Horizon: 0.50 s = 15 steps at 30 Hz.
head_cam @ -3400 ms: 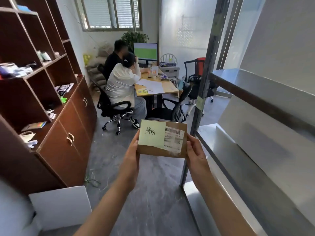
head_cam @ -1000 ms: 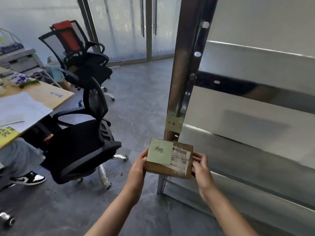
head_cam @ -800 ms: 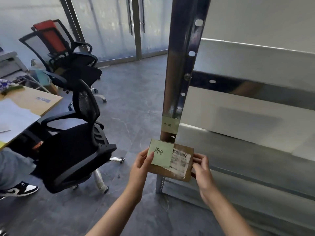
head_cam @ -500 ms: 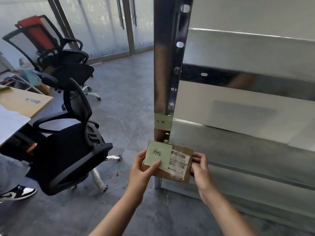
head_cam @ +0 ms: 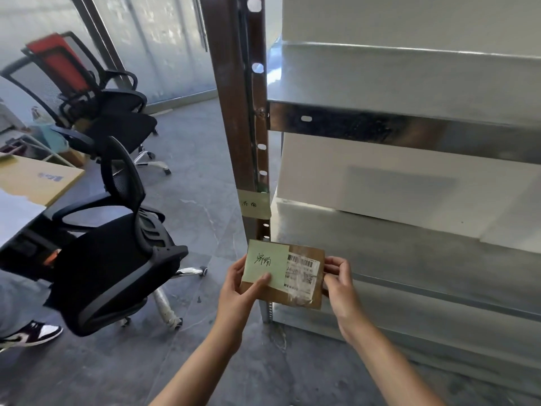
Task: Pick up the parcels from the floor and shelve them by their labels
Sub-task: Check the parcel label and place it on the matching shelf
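Observation:
A small flat brown cardboard parcel [head_cam: 304, 294] is held in both hands in front of the metal shelf rack's upright post [head_cam: 234, 118]. A green sticky note [head_cam: 265, 263] with handwriting and a white barcode label cover its top face. My left hand [head_cam: 237, 291] grips the left edge, thumb pressed on the green note. My right hand [head_cam: 341, 284] pinches the right edge. A pale label [head_cam: 254, 204] with handwriting is stuck on the post just above the parcel, at the level of the middle shelf [head_cam: 409, 247].
The metal rack fills the right side, with an upper shelf [head_cam: 409, 80] and a lower one near the floor. A black office chair [head_cam: 117, 247] stands close on the left, a red-backed chair [head_cam: 87, 92] behind it. A desk corner [head_cam: 38, 180] and a seated person's shoe [head_cam: 29, 335] are at far left.
I have turned from the room toward the rack and come closer to its post. My left thumb has slid onto the green note. Both hands still hold the parcel.

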Available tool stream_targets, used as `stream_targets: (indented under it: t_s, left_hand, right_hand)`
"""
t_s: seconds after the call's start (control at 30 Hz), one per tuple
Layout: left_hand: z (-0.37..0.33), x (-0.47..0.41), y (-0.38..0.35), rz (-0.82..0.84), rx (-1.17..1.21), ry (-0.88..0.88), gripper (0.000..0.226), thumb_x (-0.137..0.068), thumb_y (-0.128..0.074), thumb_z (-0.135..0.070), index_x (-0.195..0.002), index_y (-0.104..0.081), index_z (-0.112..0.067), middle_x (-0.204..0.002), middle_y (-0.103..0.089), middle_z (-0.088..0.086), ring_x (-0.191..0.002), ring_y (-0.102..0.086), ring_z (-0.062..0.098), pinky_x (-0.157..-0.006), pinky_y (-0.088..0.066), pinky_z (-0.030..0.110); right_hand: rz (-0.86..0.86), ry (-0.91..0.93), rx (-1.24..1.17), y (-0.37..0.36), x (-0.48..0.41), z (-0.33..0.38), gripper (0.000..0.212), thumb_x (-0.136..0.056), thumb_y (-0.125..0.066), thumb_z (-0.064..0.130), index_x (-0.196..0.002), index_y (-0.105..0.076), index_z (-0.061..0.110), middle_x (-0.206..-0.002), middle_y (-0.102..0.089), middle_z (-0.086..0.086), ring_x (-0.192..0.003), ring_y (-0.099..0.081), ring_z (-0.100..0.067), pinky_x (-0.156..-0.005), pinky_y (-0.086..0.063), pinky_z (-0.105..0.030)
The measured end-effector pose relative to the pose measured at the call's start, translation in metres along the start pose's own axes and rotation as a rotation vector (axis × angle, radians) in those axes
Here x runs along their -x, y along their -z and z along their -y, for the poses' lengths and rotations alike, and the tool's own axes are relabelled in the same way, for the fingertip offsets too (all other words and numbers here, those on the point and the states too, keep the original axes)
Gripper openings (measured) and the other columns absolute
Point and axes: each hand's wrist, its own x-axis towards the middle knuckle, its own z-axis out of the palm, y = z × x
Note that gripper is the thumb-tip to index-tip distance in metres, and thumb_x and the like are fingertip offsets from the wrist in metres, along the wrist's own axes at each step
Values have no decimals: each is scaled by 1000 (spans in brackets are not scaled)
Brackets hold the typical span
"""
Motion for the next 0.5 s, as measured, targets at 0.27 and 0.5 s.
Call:
stream_targets:
  t_s: [0.27,0.5]
  left_hand:
    - [1,7,-29,130,-21,5,51,-90,-72,-20,-138,-55,-25,-129,-70,-1,-111,-70,8,-82,-57,17]
    - [-6,-28,-65,257,-56,89,41,-107,-37,-41,-140,-59,-34,-137,-68,-6,-129,-61,12,-115,-43,41]
  right_hand:
    - [-77,30,-3,37,-8,10,29,-102,-33,-1,-125,-48,9,-114,-62,-7,-97,-59,-18,-73,-51,-27]
    - [-159,63,-48,71,-25,19,29,-102,-33,-2,-117,-48,16,-109,-61,-5,-88,-59,-14,-65,-49,-26]
